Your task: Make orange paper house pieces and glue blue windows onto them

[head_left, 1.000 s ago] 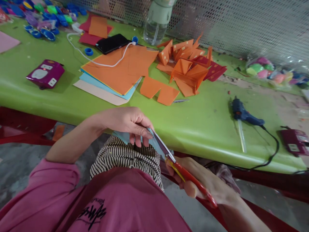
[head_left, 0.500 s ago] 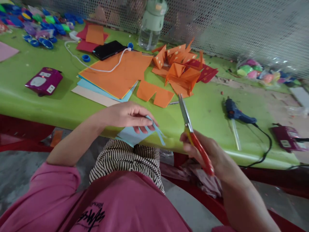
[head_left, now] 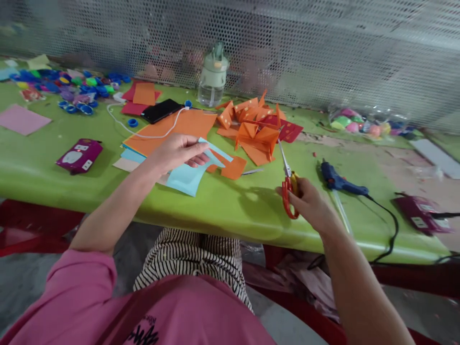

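Pinched in my left hand (head_left: 181, 152) is a piece of light blue paper (head_left: 186, 180), with narrow cut strips sticking out to the right. It hangs over the near part of the green table, in front of a cut orange paper piece (head_left: 234, 167). My right hand (head_left: 312, 200) is closed on red-handled scissors (head_left: 290, 201), whose blades point away from me toward folded orange paper shapes (head_left: 257, 136). A stack of orange sheets (head_left: 161, 132) lies beyond my left hand, with blue and pale sheets showing beneath it.
A blue glue gun (head_left: 341, 179) lies right of the scissors, its cord trailing to a purple power box (head_left: 422, 215). Another purple box (head_left: 79, 155) sits left. A black phone (head_left: 162, 111), a water bottle (head_left: 212, 79) and colourful small pieces (head_left: 72, 84) stand further back.
My left hand has lifted the blue paper from the table's edge to above the tabletop. My right hand has lowered the scissors toward the table, and the view has tilted up.
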The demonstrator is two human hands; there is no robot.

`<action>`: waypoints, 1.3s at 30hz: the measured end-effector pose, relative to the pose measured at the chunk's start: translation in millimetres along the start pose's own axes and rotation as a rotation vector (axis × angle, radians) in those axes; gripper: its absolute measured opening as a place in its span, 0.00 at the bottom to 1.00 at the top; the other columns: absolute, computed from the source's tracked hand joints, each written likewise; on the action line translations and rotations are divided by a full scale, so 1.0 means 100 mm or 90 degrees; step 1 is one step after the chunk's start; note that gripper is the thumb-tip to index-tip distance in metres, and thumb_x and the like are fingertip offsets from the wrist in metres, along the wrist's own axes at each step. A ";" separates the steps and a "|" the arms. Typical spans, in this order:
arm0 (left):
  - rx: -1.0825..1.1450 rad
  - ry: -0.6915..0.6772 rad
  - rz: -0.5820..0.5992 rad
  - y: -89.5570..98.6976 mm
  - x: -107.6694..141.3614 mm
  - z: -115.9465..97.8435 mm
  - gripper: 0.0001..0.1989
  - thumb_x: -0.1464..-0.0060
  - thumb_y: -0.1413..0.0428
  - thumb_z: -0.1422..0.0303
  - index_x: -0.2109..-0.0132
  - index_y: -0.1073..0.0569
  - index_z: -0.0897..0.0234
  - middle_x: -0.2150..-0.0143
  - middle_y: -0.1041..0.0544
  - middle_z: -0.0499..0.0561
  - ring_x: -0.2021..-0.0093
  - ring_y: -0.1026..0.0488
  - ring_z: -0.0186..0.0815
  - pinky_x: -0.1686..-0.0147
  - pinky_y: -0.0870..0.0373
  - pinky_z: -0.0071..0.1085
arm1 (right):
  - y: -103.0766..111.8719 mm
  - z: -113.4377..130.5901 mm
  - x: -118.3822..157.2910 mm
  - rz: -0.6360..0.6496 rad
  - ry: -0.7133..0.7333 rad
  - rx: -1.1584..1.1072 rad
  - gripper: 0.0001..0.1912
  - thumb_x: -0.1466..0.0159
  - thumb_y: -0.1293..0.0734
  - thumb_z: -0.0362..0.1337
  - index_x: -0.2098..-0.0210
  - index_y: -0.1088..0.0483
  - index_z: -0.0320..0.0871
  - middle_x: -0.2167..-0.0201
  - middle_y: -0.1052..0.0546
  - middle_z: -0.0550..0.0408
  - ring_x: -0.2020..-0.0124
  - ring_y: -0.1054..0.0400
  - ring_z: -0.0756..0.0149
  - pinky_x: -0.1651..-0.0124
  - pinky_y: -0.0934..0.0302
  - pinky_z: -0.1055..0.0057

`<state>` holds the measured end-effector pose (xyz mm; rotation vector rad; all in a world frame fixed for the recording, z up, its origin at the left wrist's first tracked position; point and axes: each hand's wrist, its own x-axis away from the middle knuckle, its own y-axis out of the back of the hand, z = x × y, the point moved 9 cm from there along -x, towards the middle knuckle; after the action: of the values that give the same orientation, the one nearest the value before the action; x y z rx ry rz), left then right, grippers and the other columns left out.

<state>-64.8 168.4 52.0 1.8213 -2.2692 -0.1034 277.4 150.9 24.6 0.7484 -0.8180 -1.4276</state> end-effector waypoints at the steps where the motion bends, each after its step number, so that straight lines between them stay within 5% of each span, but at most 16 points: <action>1: -0.031 -0.007 0.009 -0.03 0.00 -0.05 0.16 0.42 0.38 0.56 0.60 0.20 0.66 0.64 0.16 0.55 0.64 0.19 0.35 0.60 0.22 0.30 | -0.09 0.16 0.01 0.027 0.021 -0.110 0.27 0.44 0.30 0.62 0.63 0.34 0.46 0.72 0.30 0.57 0.72 0.36 0.64 0.69 0.41 0.66; 5: -0.164 -0.032 0.074 -0.19 -0.02 -0.29 0.13 0.42 0.39 0.59 0.65 0.20 0.66 0.66 0.16 0.54 0.66 0.19 0.34 0.62 0.24 0.29 | -0.37 1.00 -0.03 0.091 0.157 -0.447 0.28 0.49 0.24 0.56 0.62 0.40 0.49 0.57 0.26 0.53 0.59 0.30 0.64 0.56 0.33 0.64; 9: -0.228 -0.011 0.119 -0.12 -0.13 -0.36 0.10 0.44 0.38 0.63 0.69 0.20 0.64 0.70 0.17 0.51 0.69 0.20 0.34 0.67 0.26 0.26 | -0.45 1.48 -0.22 0.085 0.240 -0.456 0.26 0.46 0.26 0.55 0.61 0.41 0.49 0.55 0.26 0.53 0.59 0.30 0.64 0.54 0.33 0.62; 12: -0.222 0.050 0.077 0.23 -0.31 -0.12 0.10 0.45 0.38 0.64 0.71 0.21 0.64 0.71 0.17 0.51 0.70 0.21 0.33 0.68 0.27 0.25 | -0.47 1.46 -0.39 0.056 0.211 -0.353 0.25 0.46 0.26 0.53 0.61 0.39 0.47 0.57 0.24 0.52 0.62 0.32 0.63 0.57 0.34 0.61; 16: -0.012 0.108 0.011 0.63 -0.55 0.40 0.08 0.45 0.38 0.65 0.70 0.22 0.63 0.73 0.18 0.50 0.73 0.23 0.29 0.69 0.28 0.24 | -0.59 1.35 -0.51 0.066 0.148 -0.266 0.22 0.44 0.27 0.52 0.61 0.37 0.46 0.63 0.26 0.54 0.68 0.36 0.65 0.64 0.38 0.63; 20: 0.027 0.154 0.011 0.69 -0.65 0.77 0.07 0.46 0.38 0.69 0.71 0.22 0.65 0.76 0.21 0.50 0.75 0.26 0.28 0.70 0.29 0.23 | -0.69 1.42 -0.56 0.074 0.143 -0.218 0.21 0.45 0.26 0.52 0.63 0.36 0.47 0.67 0.28 0.56 0.69 0.37 0.64 0.64 0.40 0.63; 31: 0.124 0.125 -0.079 0.88 -0.78 0.90 0.10 0.41 0.42 0.69 0.70 0.24 0.65 0.75 0.21 0.49 0.74 0.26 0.29 0.65 0.27 0.26 | -0.81 1.96 -0.60 0.043 0.246 -0.177 0.21 0.44 0.28 0.52 0.66 0.41 0.48 0.65 0.23 0.53 0.67 0.30 0.62 0.60 0.37 0.62; 39: 0.146 0.110 -0.113 0.88 -0.87 0.94 0.08 0.41 0.42 0.68 0.69 0.24 0.63 0.73 0.22 0.50 0.71 0.26 0.33 0.63 0.26 0.31 | -0.82 2.05 -0.49 -0.037 0.289 -0.124 0.16 0.41 0.31 0.45 0.63 0.43 0.50 0.67 0.25 0.53 0.69 0.32 0.62 0.65 0.38 0.64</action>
<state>-152.5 264.1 -33.9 2.0549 -2.0698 0.2859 61.4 206.5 63.9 0.9050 -0.3058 -1.2965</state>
